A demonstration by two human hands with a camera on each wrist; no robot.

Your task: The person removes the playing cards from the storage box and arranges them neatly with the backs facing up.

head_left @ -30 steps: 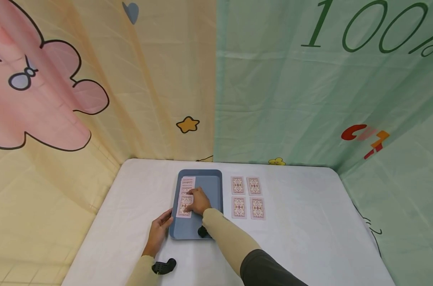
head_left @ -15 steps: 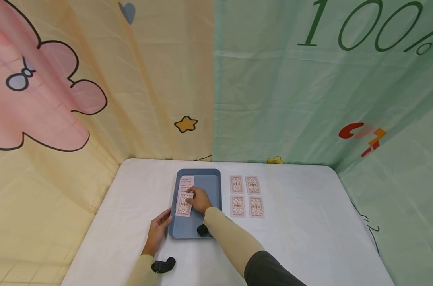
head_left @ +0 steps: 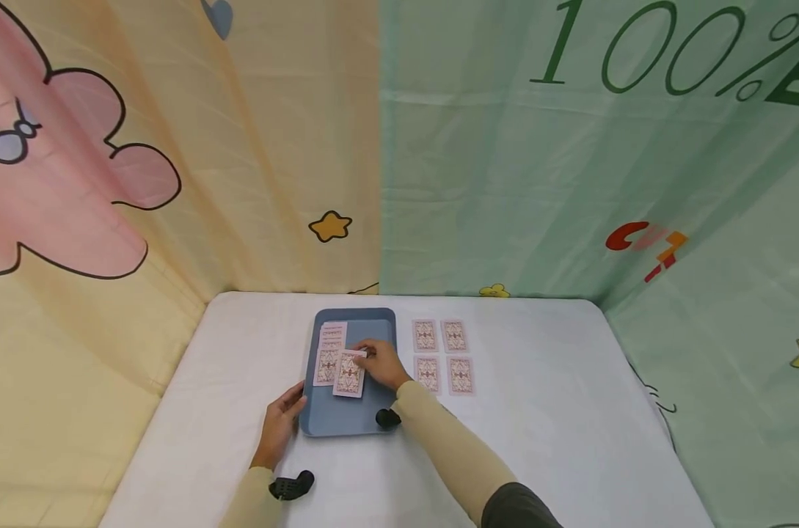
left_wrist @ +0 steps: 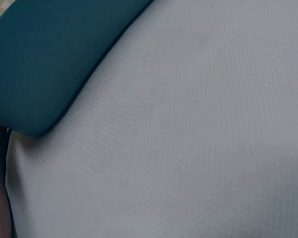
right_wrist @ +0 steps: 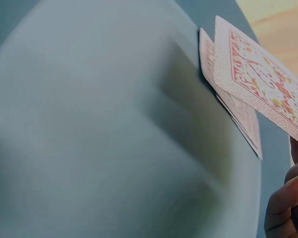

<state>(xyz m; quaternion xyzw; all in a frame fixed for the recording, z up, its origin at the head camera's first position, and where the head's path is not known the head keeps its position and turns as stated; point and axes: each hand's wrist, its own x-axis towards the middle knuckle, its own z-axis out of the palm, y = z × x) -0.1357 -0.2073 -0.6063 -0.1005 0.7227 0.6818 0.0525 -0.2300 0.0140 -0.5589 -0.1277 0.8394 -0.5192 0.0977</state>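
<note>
In the head view a face-down playing card [head_left: 349, 376] with a red patterned back is pinched by my right hand [head_left: 382, 363], over the blue tray [head_left: 340, 421]. The right wrist view shows this card [right_wrist: 270, 84] raised above other cards [right_wrist: 238, 109], with curled fingers [right_wrist: 283, 201] at its edge. An overlapping column of face-down cards [head_left: 325, 367] lies along the tray's left side. My left hand [head_left: 277, 425] rests against the tray's left edge, fingers extended and thumb apart. Only a sliver of it shows in the left wrist view, beside the tray corner [left_wrist: 35, 119].
Several face-down playing cards [head_left: 461, 375] lie in two rows on the white tabletop [head_left: 538, 411], just right of the tray. Patterned curtains [head_left: 293, 147] enclose the table at the back and sides.
My right hand has lifted a card off the column's near end and shifted it to the right, uncovering another card. The left hand stays at the tray edge. The head view has turned slightly right.
</note>
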